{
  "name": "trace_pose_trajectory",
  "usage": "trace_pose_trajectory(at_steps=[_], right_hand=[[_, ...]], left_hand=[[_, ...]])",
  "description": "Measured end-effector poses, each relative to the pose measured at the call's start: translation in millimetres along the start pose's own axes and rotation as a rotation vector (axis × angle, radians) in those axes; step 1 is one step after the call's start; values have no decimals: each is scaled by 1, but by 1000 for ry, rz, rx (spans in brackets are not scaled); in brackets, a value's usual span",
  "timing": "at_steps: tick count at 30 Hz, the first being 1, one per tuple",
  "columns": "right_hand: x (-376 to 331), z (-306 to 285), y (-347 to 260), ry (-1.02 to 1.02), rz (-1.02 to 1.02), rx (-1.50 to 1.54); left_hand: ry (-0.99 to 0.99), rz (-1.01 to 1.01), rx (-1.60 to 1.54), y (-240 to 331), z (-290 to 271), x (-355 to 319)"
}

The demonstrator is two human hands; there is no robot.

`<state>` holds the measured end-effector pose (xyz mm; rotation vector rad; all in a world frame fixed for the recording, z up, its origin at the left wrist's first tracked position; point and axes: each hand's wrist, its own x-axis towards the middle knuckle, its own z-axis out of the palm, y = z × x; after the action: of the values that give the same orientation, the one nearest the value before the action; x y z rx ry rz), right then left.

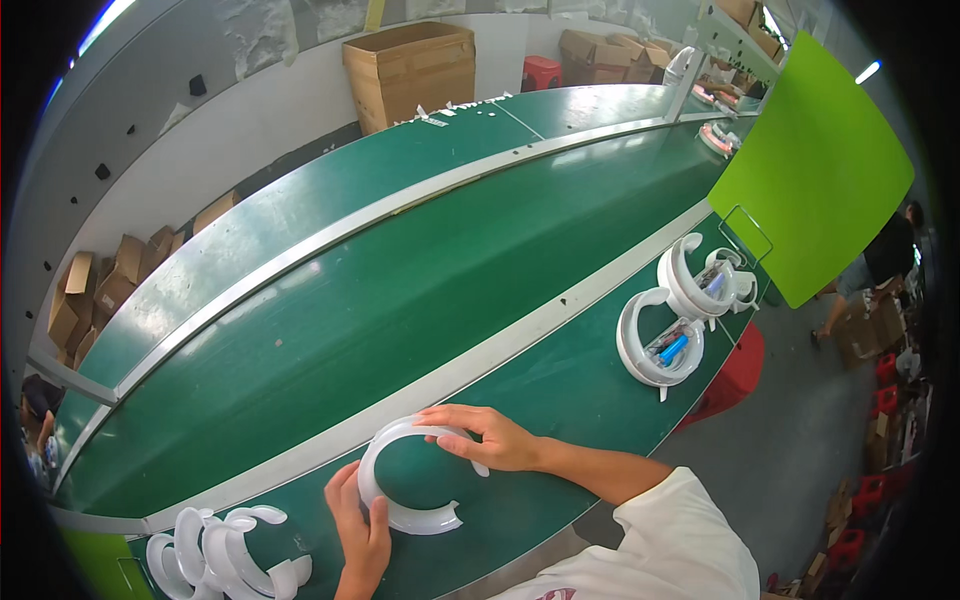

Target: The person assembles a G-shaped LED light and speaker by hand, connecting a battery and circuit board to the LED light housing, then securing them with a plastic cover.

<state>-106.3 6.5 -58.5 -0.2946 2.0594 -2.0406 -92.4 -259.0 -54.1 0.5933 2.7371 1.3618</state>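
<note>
Between my hands is a white C-shaped plastic ring [372, 472], its gap facing right. My left hand [358, 525] is closed round its left side, thumb inside the curve and fingers outside. Across the top of the ring, my right hand [487, 437] grips it near its upper end. To the left lies a cluster of similar white curved plastic parts [225, 560]. Farther right on the green bench stand white ring assemblies [627, 352], with a blue piece [673, 350] and clear packaging inside one of them.
A green conveyor belt [400, 270] with pale metal rails runs beyond the bench. At the right stands a lime-green panel [815, 170], with a red stool [735, 380] below. Cardboard boxes [415, 80] line the far wall. Other people work at the far right and far left.
</note>
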Motion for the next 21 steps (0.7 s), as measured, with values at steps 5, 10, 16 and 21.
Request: trace_pose_trajectory(at_steps=[5,10,16,21], right_hand=[[8,0,22,34,-363,-406],[5,4,23,80,-240,-356],[4,4,22,92,-268,-388],[3,5,22,95,-248,-372]], left_hand=[[24,110,-3,-22,5,-1],[43,74,21,-20,5,0],[51,95,19,-19,7,3],[54,94,18,-20,7,2]])
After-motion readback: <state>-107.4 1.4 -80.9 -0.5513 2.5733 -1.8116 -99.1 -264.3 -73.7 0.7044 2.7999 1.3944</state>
